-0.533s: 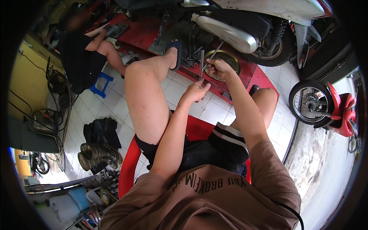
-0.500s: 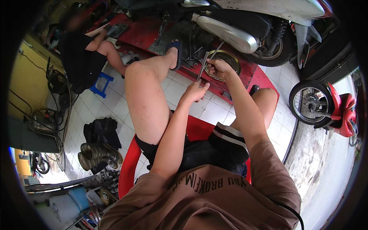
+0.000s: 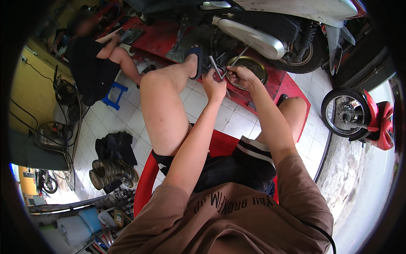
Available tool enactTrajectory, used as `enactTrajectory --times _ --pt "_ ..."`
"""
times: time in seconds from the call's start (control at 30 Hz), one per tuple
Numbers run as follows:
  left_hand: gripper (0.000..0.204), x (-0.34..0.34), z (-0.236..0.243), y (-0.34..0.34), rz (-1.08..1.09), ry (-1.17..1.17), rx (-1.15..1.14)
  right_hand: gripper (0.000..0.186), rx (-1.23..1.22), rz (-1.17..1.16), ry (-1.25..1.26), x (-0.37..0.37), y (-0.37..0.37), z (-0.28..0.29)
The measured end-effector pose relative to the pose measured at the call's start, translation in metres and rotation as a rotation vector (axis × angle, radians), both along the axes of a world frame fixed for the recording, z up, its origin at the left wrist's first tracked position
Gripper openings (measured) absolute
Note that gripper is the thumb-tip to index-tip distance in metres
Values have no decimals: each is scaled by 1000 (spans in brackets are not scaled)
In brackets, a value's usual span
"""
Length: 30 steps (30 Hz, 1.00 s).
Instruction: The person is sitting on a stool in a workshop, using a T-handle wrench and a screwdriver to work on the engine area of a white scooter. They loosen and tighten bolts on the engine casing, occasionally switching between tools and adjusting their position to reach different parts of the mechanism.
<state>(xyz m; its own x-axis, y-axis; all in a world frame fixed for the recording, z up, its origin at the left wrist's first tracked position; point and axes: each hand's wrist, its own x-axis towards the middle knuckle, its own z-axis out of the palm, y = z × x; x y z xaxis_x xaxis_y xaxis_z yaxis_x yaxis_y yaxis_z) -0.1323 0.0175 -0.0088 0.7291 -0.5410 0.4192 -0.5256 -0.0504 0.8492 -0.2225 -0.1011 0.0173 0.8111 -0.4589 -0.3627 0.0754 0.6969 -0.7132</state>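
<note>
My left hand point(image 3: 214, 88) is closed round a silver metal tube point(image 3: 214, 64), which tilts up and to the left past the fingers. Just to the right, my right hand point(image 3: 241, 78) pinches a thin metal rod point(image 3: 242, 53) that slants up toward the motorcycle. The tube's lower end and the rod come close together between the hands; whether they touch I cannot tell. Under and beyond my right hand lies a round gold-rimmed tray point(image 3: 257, 67) on the red platform point(image 3: 287, 86).
A motorcycle with a silver engine cover point(image 3: 253, 38) stands over the platform. My sandalled foot point(image 3: 194, 61) rests at its edge, near scattered tools. Another person point(image 3: 91, 59) sits at the far left by a blue stool point(image 3: 114, 96). A red motorcycle point(image 3: 374, 120) is at right; boots point(image 3: 111, 172) at left.
My left hand has moved up and closed round the tube, whose upper end now leans left. My right hand stays almost where it was, still pinching the rod.
</note>
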Motion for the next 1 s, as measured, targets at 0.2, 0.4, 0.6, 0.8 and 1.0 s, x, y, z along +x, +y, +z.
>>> enactTrajectory --times 0.2,0.4,0.6,0.8,1.0 --pt "32 -26 35 21 -150 -103 140 8 32 6 43 -18 -17 -9" --pt "28 -36 35 20 -270 -478 199 14 -48 78 45 -21 -20 -17" --pt "30 -38 55 13 -345 -710 196 18 -202 -52 158 -18 -26 -14" --pt "23 -43 44 23 -399 -326 93 15 -378 4 313 -17 -19 -13" --pt "19 -45 40 24 -412 -239 82 15 -254 -74 252 -17 -8 -5"
